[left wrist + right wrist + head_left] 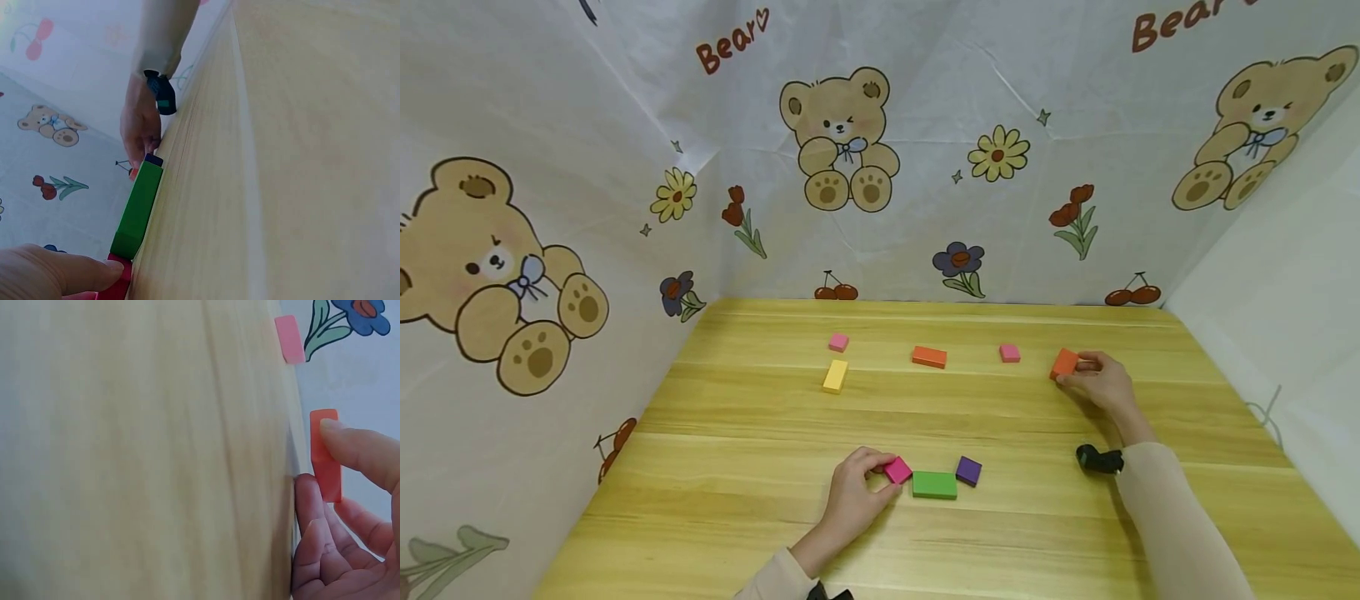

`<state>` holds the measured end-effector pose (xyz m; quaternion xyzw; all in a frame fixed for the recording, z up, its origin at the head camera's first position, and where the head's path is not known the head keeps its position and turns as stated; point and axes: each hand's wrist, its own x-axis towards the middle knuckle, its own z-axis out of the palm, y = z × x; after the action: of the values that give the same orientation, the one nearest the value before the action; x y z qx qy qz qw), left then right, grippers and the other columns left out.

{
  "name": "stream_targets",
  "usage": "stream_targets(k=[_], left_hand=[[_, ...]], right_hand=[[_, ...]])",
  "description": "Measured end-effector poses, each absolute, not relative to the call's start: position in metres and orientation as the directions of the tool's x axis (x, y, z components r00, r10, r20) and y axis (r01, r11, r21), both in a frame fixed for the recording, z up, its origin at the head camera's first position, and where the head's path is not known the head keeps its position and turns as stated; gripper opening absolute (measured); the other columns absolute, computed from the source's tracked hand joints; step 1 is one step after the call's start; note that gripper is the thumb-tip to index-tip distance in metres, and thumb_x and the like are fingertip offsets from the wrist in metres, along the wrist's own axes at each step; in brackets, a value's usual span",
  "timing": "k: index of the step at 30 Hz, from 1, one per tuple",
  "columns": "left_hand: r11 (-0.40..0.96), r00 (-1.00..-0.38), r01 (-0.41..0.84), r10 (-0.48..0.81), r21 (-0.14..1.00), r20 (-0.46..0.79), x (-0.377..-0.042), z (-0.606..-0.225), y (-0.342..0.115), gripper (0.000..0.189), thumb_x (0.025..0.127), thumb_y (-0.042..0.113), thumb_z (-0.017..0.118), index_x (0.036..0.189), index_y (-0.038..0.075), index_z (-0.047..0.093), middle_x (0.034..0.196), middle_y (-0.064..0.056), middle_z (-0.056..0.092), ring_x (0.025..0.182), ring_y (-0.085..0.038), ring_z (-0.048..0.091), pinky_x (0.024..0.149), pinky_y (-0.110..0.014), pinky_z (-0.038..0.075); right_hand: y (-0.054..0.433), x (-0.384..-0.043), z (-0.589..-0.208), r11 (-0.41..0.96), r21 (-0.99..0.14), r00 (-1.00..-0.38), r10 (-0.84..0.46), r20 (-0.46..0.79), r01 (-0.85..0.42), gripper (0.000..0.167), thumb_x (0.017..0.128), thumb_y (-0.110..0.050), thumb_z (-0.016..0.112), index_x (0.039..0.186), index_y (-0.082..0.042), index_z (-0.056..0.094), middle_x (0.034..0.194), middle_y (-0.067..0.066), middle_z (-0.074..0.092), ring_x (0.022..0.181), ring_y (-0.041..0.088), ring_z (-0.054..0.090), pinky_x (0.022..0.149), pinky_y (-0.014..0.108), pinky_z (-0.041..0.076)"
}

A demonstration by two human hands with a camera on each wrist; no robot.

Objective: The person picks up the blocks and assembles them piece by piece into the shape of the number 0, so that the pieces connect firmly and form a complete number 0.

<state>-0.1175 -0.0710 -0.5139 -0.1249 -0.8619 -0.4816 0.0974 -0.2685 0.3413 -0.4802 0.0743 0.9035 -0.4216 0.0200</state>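
My left hand (854, 493) pinches a magenta block (898, 470) between thumb and finger at the near middle of the table. That block meets the left end of a green rectangular block (935, 485). A purple block (968, 471), turned at an angle, sits at the green block's right end. Over to the far right, my right hand (1103, 383) holds an orange block (1063, 364) by thumb and fingers. In the right wrist view the thumb lies on the orange block (326, 456), with fingers beneath it. The left wrist view shows the green block (139, 203) close up.
Toward the back of the wooden table (737, 467) lie a pink block (838, 342), a yellow block (835, 377), another orange block (929, 357) and a second pink block (1010, 353). A bear-printed cloth (917, 233) hangs behind the table and along its left side.
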Motion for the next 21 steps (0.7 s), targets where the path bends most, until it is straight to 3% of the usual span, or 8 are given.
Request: stream_targets(k=[3, 6, 10, 14, 21], left_hand=[[0.509, -0.949, 0.311, 0.120, 0.803, 0.291, -0.117, -0.514, -0.071, 0.034, 0.070, 0.004, 0.084, 0.103, 0.003, 0.074, 0.096, -0.001, 0.069, 0.083, -0.011, 0.063, 0.071, -0.021, 0.049], [0.510, -0.949, 0.310, 0.119, 0.802, 0.291, -0.117, -0.515, -0.071, 0.034, 0.070, 0.004, 0.084, 0.103, 0.003, 0.074, 0.095, -0.001, 0.069, 0.083, -0.011, 0.063, 0.072, -0.022, 0.050], [0.510, -0.951, 0.306, 0.117, 0.804, 0.287, -0.118, -0.514, -0.071, 0.034, 0.070, 0.004, 0.084, 0.103, 0.003, 0.074, 0.095, -0.001, 0.069, 0.083, -0.010, 0.062, 0.072, -0.022, 0.050], [0.512, -0.950, 0.306, 0.117, 0.802, 0.288, -0.118, -0.514, -0.071, 0.034, 0.070, 0.005, 0.084, 0.103, 0.003, 0.074, 0.095, -0.001, 0.069, 0.082, -0.010, 0.062, 0.072, -0.021, 0.050], [0.511, -0.948, 0.313, 0.116, 0.801, 0.297, -0.118, -0.515, -0.071, 0.034, 0.070, 0.005, 0.084, 0.102, 0.003, 0.074, 0.094, -0.001, 0.069, 0.082, -0.009, 0.062, 0.071, -0.021, 0.049]], right_hand=[[0.340, -0.265, -0.479, 0.622, -0.768, -0.988, 0.110, -0.104, 0.150, 0.084, 0.087, -0.037, 0.073, 0.147, 0.006, 0.033, 0.139, 0.032, 0.047, 0.123, 0.045, 0.049, 0.096, 0.048, 0.046], [0.338, -0.260, -0.478, 0.627, -0.767, -0.991, 0.092, -0.099, 0.135, 0.085, 0.087, -0.039, 0.073, 0.147, 0.006, 0.033, 0.137, 0.032, 0.049, 0.118, 0.041, 0.053, 0.088, 0.036, 0.049], [0.334, -0.254, -0.477, 0.632, -0.769, -0.995, 0.064, -0.073, 0.097, 0.084, 0.085, -0.038, 0.075, 0.145, 0.006, 0.036, 0.131, 0.031, 0.054, 0.097, 0.018, 0.062, 0.072, 0.021, 0.051], [0.324, -0.249, -0.474, 0.610, -0.789, -0.997, 0.031, -0.067, 0.072, 0.080, 0.085, -0.034, 0.076, 0.143, 0.005, 0.038, 0.128, 0.031, 0.055, 0.086, -0.001, 0.057, 0.068, 0.018, 0.051], [0.302, -0.235, -0.469, 0.594, -0.804, -0.998, -0.035, -0.061, 0.029, 0.076, 0.084, -0.028, 0.078, 0.142, 0.004, 0.040, 0.125, 0.029, 0.058, 0.091, 0.006, 0.063, 0.070, 0.019, 0.052]])
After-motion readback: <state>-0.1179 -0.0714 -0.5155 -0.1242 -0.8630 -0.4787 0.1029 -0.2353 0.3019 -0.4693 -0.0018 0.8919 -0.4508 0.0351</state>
